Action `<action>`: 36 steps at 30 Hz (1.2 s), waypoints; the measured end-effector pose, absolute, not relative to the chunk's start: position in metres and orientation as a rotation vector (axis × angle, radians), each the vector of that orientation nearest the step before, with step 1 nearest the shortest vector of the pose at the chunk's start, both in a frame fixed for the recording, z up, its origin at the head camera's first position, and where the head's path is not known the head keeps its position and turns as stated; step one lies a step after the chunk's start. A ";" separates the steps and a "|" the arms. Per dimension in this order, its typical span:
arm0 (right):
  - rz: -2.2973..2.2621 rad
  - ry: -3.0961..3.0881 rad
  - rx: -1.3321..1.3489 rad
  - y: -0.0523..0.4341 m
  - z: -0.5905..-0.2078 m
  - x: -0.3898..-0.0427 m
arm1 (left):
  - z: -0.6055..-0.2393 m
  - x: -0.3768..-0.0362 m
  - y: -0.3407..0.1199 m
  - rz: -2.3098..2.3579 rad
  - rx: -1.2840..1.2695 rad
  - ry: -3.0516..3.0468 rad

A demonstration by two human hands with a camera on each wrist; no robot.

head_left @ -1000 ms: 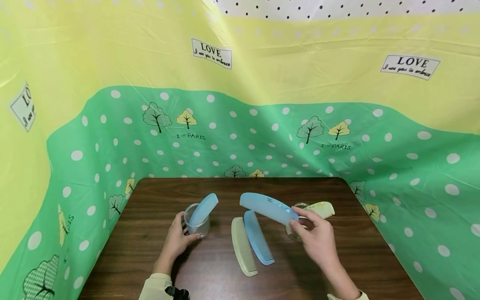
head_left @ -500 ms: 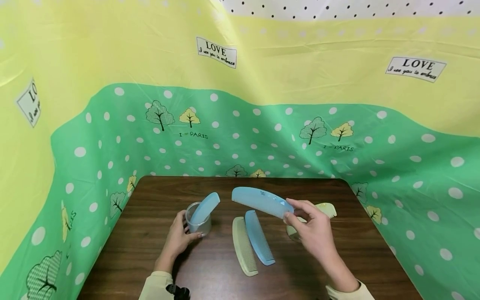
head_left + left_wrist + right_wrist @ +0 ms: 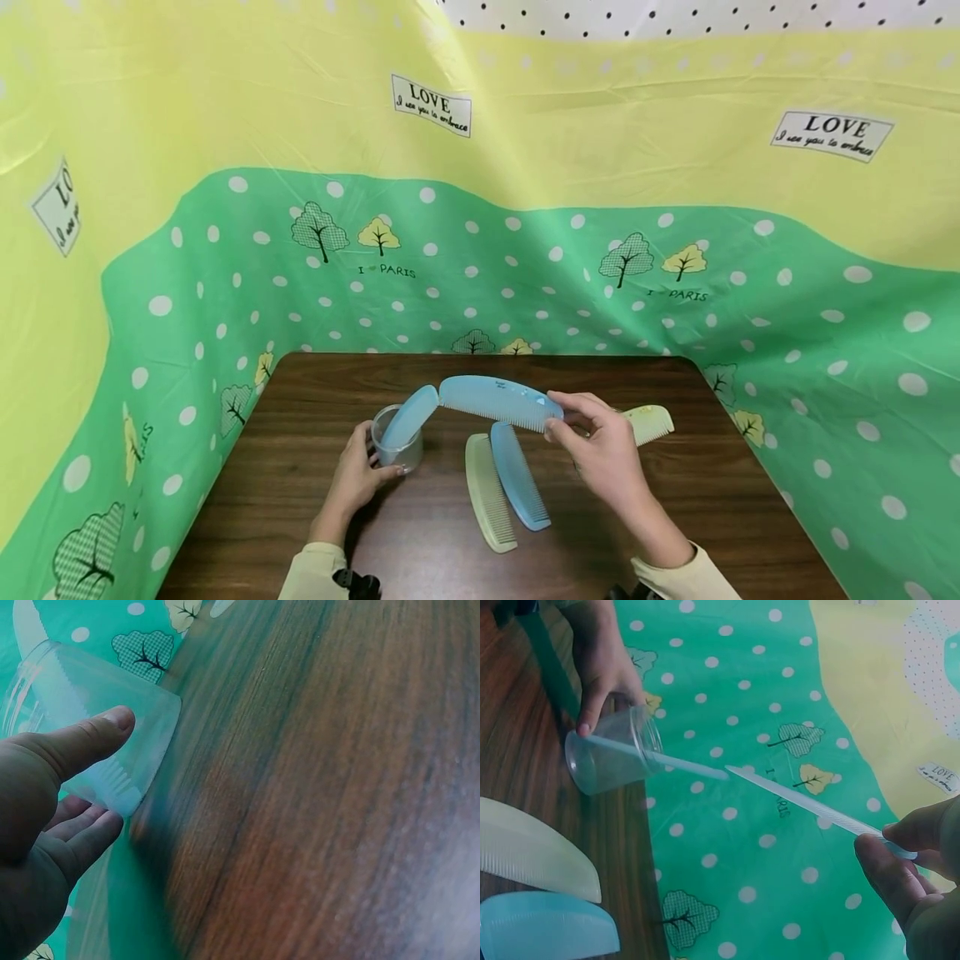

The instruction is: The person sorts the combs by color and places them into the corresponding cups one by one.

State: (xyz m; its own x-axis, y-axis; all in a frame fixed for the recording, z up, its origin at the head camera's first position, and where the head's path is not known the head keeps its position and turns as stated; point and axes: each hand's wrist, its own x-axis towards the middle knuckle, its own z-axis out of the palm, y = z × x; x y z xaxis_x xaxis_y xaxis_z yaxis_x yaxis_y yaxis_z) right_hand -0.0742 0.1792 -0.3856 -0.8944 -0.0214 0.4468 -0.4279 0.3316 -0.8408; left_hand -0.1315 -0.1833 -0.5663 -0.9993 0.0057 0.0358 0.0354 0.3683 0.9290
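Note:
My left hand (image 3: 358,471) grips a clear plastic cup (image 3: 154,705) standing on the table, thumb on one side and fingers on the other. Inside that cup a blue comb (image 3: 409,415) leans, its upper end sticking out past the rim. Between thumb and fingers, my right hand (image 3: 600,442) pinches one end of a second blue comb (image 3: 498,400), held in the air with its teeth downward. In the head view this comb's free end is right at the tip of the comb in the cup.
On the wooden table (image 3: 420,550) a pale green comb (image 3: 486,492) and another blue comb (image 3: 519,479) lie side by side. Behind my right hand shows a yellow-green comb (image 3: 651,423). Patterned cloth (image 3: 495,275) surrounds the table at the back and sides.
My right hand has carried its blue comb leftward, from near the yellow-green comb to the comb in the cup. My left hand keeps its hold on the cup.

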 end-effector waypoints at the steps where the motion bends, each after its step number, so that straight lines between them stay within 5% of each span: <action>1: 1.580 -2.251 0.399 0.178 -0.386 -0.075 | -0.567 -0.132 -0.183 -1.756 -0.034 -2.577; 36: 1.591 -2.435 0.447 0.116 -0.410 -0.102 | -0.567 -0.131 -0.183 -1.752 -0.044 -2.573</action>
